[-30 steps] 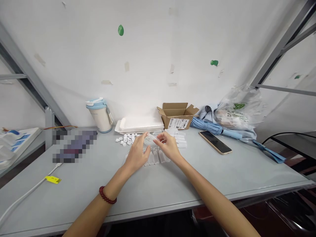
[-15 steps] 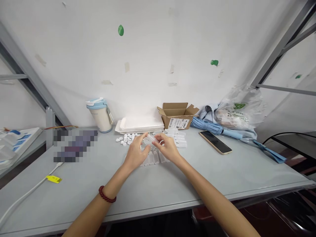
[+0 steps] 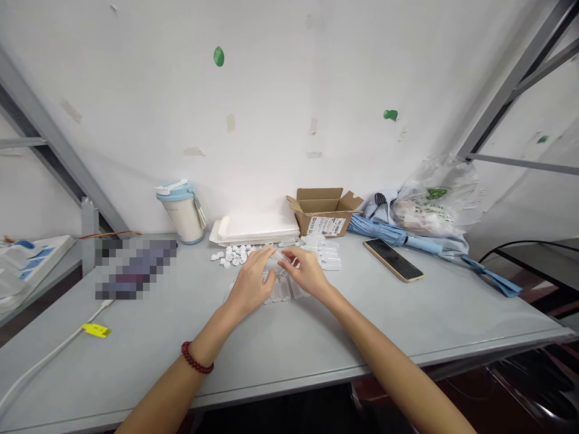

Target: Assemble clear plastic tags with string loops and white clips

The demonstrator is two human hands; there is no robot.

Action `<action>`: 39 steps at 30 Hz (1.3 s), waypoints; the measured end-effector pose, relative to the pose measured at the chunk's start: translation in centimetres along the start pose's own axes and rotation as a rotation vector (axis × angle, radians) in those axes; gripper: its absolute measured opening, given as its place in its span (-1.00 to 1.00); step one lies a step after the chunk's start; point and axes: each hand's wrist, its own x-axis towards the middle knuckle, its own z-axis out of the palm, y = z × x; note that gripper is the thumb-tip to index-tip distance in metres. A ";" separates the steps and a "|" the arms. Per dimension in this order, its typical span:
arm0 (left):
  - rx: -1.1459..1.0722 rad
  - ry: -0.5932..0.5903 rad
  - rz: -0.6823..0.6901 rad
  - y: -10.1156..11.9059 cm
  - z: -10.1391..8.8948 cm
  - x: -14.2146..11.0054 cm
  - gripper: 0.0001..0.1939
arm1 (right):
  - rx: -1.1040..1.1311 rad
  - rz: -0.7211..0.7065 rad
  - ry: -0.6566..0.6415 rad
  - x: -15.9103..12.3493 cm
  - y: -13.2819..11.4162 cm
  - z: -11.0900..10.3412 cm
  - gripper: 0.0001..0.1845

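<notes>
My left hand [image 3: 251, 281] and my right hand [image 3: 306, 271] meet over the middle of the grey table [image 3: 289, 337]. Both pinch a small clear plastic tube [image 3: 279, 255] between their fingertips. Under the hands lies a row of similar clear tubes [image 3: 284, 289] on the table. A scatter of small white caps [image 3: 231, 255] lies just beyond my left hand. More clear tubes [image 3: 328, 256] are stacked beyond my right hand. A red bead bracelet [image 3: 195, 360] sits on my left wrist.
Against the wall stand a blue-lidded cup [image 3: 181, 211], stacked white trays [image 3: 256, 228] and an open cardboard box [image 3: 323, 212]. A phone [image 3: 392, 259], blue umbrella [image 3: 407, 241] and plastic bag [image 3: 436, 199] lie right. A white cable with yellow tag [image 3: 96, 330] runs left.
Both hands have stayed over the row of tubes, sinking slightly toward the table while still working the small tube between the fingertips.
</notes>
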 end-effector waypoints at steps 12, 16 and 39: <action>0.042 -0.055 0.092 0.3 -0.2 -0.1 -0.53 | -0.093 -0.028 -0.076 -0.3 0.1 0.3 -0.60; 0.071 -0.097 0.146 0.5 -0.1 -0.2 -0.52 | -0.092 -0.058 -0.108 -0.4 0.0 0.3 -0.55; 0.050 -0.029 0.229 1.2 -0.2 -0.3 -0.58 | 0.479 0.257 -0.039 0.4 -0.4 -0.8 -0.62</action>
